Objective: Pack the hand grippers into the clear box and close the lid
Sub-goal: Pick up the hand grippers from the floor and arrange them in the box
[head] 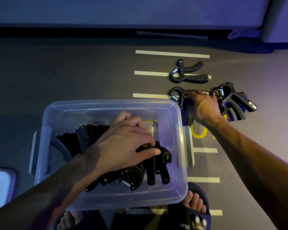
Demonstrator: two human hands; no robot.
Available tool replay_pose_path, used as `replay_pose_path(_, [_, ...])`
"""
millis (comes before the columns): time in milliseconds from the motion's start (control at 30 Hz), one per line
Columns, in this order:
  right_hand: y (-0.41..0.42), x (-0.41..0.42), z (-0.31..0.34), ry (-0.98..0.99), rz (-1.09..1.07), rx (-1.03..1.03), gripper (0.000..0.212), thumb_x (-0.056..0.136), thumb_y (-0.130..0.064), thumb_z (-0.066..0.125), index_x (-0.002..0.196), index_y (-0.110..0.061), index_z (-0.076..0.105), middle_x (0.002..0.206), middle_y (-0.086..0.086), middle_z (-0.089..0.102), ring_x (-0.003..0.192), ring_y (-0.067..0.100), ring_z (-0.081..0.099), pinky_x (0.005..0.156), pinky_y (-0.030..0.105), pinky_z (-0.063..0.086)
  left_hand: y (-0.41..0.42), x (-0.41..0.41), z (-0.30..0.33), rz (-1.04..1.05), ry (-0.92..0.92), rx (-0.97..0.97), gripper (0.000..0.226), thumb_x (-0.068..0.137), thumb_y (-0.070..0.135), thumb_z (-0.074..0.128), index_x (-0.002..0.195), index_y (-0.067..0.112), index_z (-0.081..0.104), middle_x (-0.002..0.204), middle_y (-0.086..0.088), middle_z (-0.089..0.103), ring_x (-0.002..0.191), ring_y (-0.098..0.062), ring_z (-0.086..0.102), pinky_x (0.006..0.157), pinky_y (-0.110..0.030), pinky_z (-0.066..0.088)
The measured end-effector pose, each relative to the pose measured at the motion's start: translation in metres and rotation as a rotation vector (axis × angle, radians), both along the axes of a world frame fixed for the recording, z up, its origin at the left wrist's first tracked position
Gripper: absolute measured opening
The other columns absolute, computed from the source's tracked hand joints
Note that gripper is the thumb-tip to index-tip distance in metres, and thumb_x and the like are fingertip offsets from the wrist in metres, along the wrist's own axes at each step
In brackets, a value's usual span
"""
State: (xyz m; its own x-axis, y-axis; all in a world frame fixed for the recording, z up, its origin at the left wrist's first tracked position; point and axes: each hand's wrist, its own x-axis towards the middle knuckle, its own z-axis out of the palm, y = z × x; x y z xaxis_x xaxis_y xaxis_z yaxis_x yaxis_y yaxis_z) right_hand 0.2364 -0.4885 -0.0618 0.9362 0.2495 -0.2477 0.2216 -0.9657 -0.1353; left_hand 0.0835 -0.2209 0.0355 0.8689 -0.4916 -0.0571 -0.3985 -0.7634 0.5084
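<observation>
The clear box (pixel 60 113) stands open on the floor and holds several black hand grippers (pixel 140 175). My left hand (pixel 123 140) is inside it, fingers curled round one black gripper (pixel 163 155) on top of the pile. To the right of the box my right hand (pixel 204 105) reaches onto a gripper (pixel 176 94) lying on the floor and its fingers close over the handles. Right of that hand lie two more grippers (pixel 234 103), piled together. Another gripper (pixel 186 72) lies farther back.
The floor is grey with pale tape stripes (pixel 171 53) and a yellow mark (pixel 198 130). A whitish lid-like thing (pixel 0 185) shows at the lower left. My feet in dark sandals (pixel 196 211) stand just below the box. A wall base runs along the back.
</observation>
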Motion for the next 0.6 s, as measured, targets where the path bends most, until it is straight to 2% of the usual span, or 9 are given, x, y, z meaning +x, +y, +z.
replay_pose_path(133, [0.001,-0.016,0.003,-0.017,0.026,0.056,0.038,0.084,-0.020,0.063,0.122,-0.017,0.064,0.117,0.009,0.067,0.107,0.037,0.060,0.088,0.042,0.044,0.001,-0.001,0.003,0.014,-0.018,0.005,0.039,0.100,0.056,0.042,0.088,0.033,0.072,0.079,0.022,0.068,0.087,-0.008,0.048,0.089,-0.040,0.034])
replay_pose_path(233, [0.002,-0.026,0.017,-0.118,0.001,0.209,0.033,0.087,-0.024,0.061,0.119,-0.015,0.065,0.106,0.011,0.069,0.096,0.036,0.062,0.080,0.042,0.050,0.006,-0.004,0.005,0.051,-0.066,-0.023,0.035,0.101,0.049,0.043,0.090,0.032,0.072,0.081,0.020,0.068,0.087,-0.010,0.052,0.088,-0.038,0.034])
replay_pose_path(367, [0.008,-0.035,0.051,-0.221,-0.057,0.386,0.020,0.093,-0.027,0.058,0.108,-0.016,0.067,0.096,0.006,0.070,0.087,0.028,0.063,0.069,0.033,0.047,0.021,-0.006,0.015,0.144,-0.098,-0.061,0.031,0.101,0.044,0.045,0.104,0.031,0.073,0.094,0.018,0.072,0.088,-0.014,0.058,0.085,-0.035,0.035])
replay_pose_path(533, [0.020,-0.057,0.114,-0.293,-0.196,0.697,0.021,0.094,-0.026,0.060,0.112,-0.020,0.068,0.099,-0.004,0.072,0.087,0.011,0.065,0.080,0.030,0.053,0.041,-0.013,0.030,0.275,-0.114,-0.146,0.027,0.102,0.033,0.048,0.114,0.026,0.071,0.099,0.018,0.073,0.091,-0.017,0.063,0.086,-0.039,0.047])
replay_pose_path(600, [0.026,-0.070,0.140,-0.316,-0.207,0.814,0.023,0.093,-0.026,0.062,0.114,-0.021,0.068,0.099,-0.009,0.072,0.090,0.006,0.068,0.084,0.027,0.054,0.046,-0.021,0.036,0.327,-0.116,-0.158,0.025,0.101,0.030,0.051,0.115,0.027,0.072,0.094,0.020,0.072,0.091,-0.010,0.062,0.085,-0.033,0.047])
